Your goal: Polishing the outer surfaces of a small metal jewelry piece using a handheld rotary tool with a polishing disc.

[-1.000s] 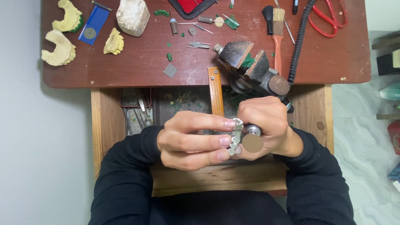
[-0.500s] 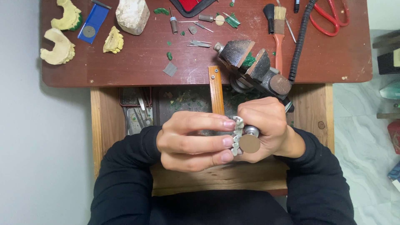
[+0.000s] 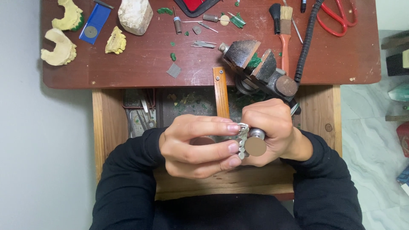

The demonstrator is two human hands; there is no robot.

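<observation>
- The left hand (image 3: 194, 145) is curled, its fingertips (image 3: 232, 148) pinching a small silvery metal dental piece (image 3: 243, 138) from the left side.
- The right hand (image 3: 270, 130) is closed around a handpiece (image 3: 255, 142), whose round flat disc end faces the camera; the disc sits just beside the metal piece, touching or nearly so.
- Both hands meet above an open wooden drawer (image 3: 106, 127), in front of the person's body; black sleeves (image 3: 128, 187) cover both forearms.
- Inside the drawer lie small metal tools (image 3: 140, 119) and green scraps, hard to tell apart.
- A narrow wooden peg (image 3: 220, 91) juts from the tabletop edge just behind the hands.
- A dark bench vise (image 3: 260, 68) stands on the red-brown tabletop (image 3: 140, 64), right behind the right hand.
- A black coiled cable (image 3: 307, 38) runs from the far edge down toward the vise.
- Farther back: a brush with an orange handle (image 3: 284, 34), red-handled scissors (image 3: 336, 19), and scattered burs (image 3: 200, 42).
- On the far left sit yellowish plaster jaw casts (image 3: 59, 47), a blue card (image 3: 94, 23) and a white stone block (image 3: 135, 15).
</observation>
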